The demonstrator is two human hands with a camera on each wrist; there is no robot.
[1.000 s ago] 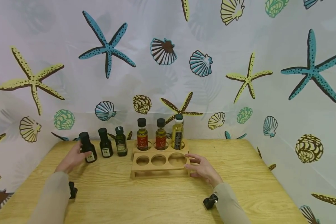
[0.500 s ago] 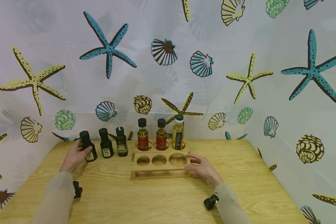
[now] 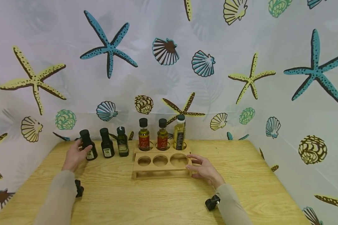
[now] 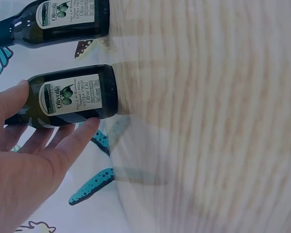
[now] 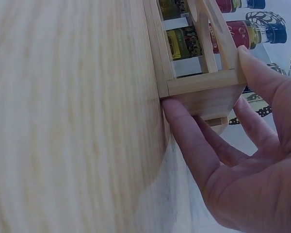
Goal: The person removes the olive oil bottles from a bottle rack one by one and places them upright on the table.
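Note:
Upright at the left of the table is a dark olive oil bottle (image 3: 90, 152) with a pale label. My left hand (image 3: 75, 155) grips it from the left, thumb across the near side, as the left wrist view confirms. Two similar dark bottles, one in the middle (image 3: 107, 147) and one to its right (image 3: 122, 145), line up beside it. My right hand (image 3: 204, 170) holds the right end of a two-step wooden bottle rack (image 3: 157, 170); its fingertips (image 5: 172, 109) touch the end panel low down. The rack's front step has three round holes with no bottles in them.
On the rack's rear step stand two red-labelled oil bottles, the left one (image 3: 144, 140) and the middle one (image 3: 162, 140), plus a taller yellow oil bottle (image 3: 179, 134). A curtain (image 3: 169, 78) printed with starfish and shells hangs behind the wooden table (image 3: 146, 200).
The gripped bottle has shifted slightly back, level with its neighbours. My left hand and forearm have swung a little to the right. The right hand and the rack stay put.

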